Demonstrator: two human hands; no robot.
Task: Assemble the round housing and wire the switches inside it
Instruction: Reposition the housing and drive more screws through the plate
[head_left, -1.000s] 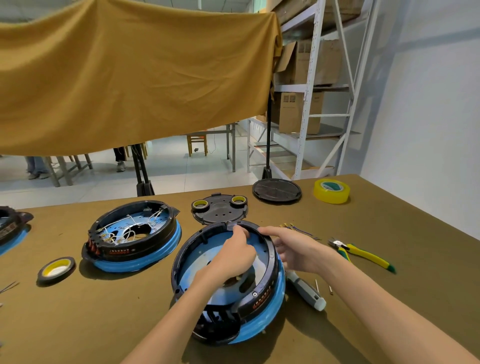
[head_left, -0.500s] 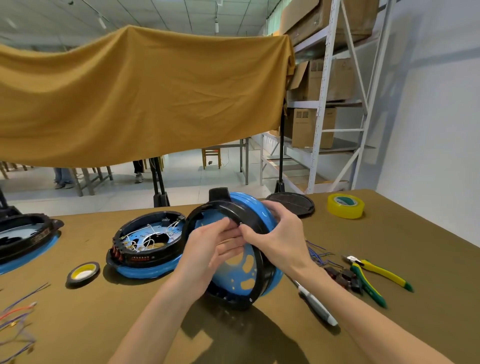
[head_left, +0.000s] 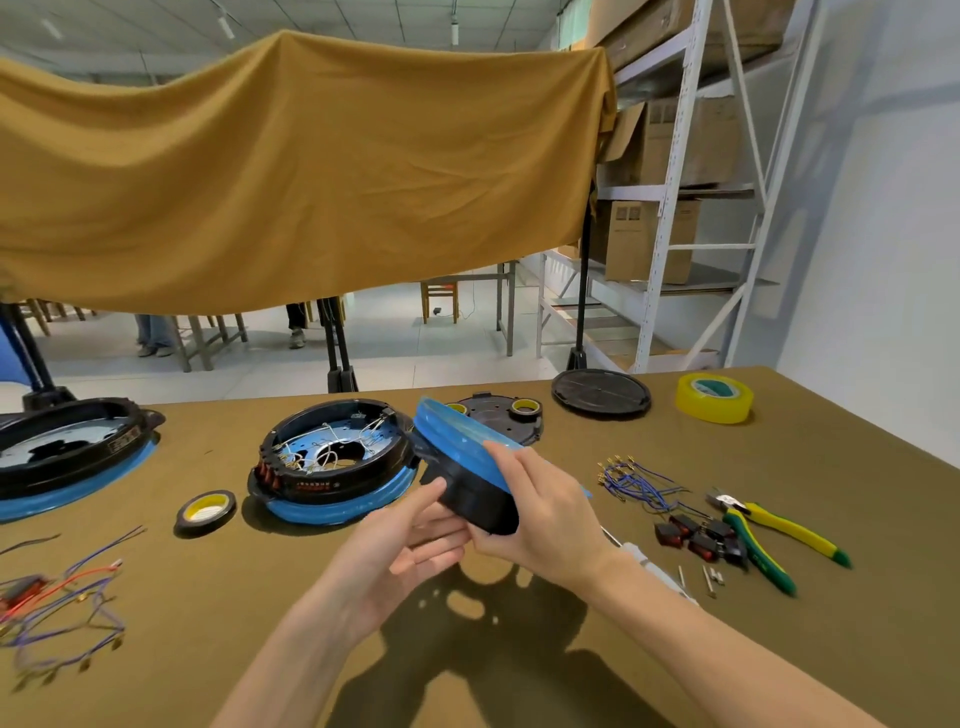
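Note:
I hold a round black housing with a blue base (head_left: 462, 457) tilted in the air above the table, blue side turned up and to the right. My right hand (head_left: 540, 514) grips its near rim, fingers over the blue face. My left hand (head_left: 400, 551) supports it from below with thumb and fingers on the black wall. Several black and red rocker switches (head_left: 696, 535) lie on the table to the right, beside a bundle of blue wires (head_left: 634, 483) with metal terminals.
A wired housing (head_left: 332, 462) sits left of my hands, another housing (head_left: 72, 457) at far left. Black tape roll (head_left: 205, 512), loose wires (head_left: 62, 608), pliers (head_left: 769, 535), screwdriver (head_left: 654, 569), screws (head_left: 709, 577), yellow tape (head_left: 714, 397), black lid (head_left: 600, 393) and cover plate (head_left: 498, 415) lie around.
The housing has been lifted off the table and turned from flat, through upright, to blue side up. Both hands kept hold of it.

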